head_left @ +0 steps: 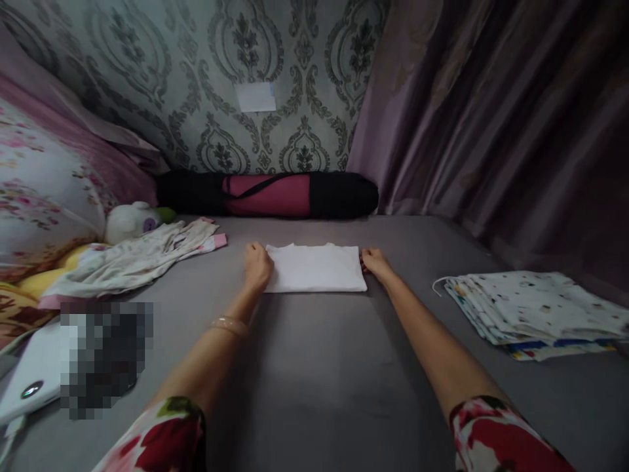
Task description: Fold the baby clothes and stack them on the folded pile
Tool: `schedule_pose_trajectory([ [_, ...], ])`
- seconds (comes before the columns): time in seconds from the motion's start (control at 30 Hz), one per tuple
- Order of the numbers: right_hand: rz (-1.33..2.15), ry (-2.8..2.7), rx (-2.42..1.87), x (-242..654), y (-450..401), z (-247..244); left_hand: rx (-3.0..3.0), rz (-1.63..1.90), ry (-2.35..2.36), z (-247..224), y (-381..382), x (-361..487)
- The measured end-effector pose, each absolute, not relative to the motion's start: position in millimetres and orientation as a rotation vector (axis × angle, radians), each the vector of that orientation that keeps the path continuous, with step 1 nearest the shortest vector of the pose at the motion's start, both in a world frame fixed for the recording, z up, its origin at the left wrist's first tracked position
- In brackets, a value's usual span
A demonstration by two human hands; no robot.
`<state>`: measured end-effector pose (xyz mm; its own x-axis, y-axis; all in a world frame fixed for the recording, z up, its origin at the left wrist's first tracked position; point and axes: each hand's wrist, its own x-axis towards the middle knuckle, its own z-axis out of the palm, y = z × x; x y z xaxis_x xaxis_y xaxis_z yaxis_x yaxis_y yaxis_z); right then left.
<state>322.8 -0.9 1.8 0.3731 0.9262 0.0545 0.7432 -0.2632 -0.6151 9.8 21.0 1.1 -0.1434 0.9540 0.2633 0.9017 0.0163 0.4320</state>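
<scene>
A white garment (314, 269), folded into a flat rectangle, lies in the middle of the grey bed sheet. Its kind cannot be told from the visible side; small uneven bits of fabric show along the far edge. My left hand (258, 265) is closed at the garment's left edge, fingers curled and partly hidden behind the knuckles. At the opposite side, my right hand (376, 263) pinches with bent fingers at the right edge, near the far corner. Both arms reach forward, and a bangle circles my left wrist.
On the right lies a stack of folded patterned clothes (535, 305) with a loose white cord. Left are a crumpled pale garment (147, 252), a stuffed toy (130, 221), a floral pillow (44, 177) and a white device (37, 373) with a cable. A black-and-pink long bag (268, 195) lies against the wall.
</scene>
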Motion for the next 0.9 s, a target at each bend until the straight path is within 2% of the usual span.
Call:
schedule_pose_trajectory([
  [0.1, 0.26, -1.566, -2.095, 299.6, -8.0, 10.3, 2.281, 0.744, 1.94, 6.1, 12.3, 35.0],
  [0.2, 0.181, -1.982, -1.918, 257.1, -13.1, 13.0, 2.484, 0.645, 1.607, 1.0, 8.0, 65.7],
  [0.33, 0.252, -2.304, -1.758, 210.4, -14.3, 5.1, 2.533, 0.515, 1.659, -12.1, 7.3, 85.4],
  [0.7, 0.15, -2.233, -1.771, 197.4, -13.0, -19.0, 2.493, 0.346, 1.913, -30.9, 14.3, 62.1],
  [0.9, 0.023, -2.002, -1.974, 204.2, -13.5, -26.3, 2.539, 0.336, 1.925, -32.6, 17.0, 42.7],
])
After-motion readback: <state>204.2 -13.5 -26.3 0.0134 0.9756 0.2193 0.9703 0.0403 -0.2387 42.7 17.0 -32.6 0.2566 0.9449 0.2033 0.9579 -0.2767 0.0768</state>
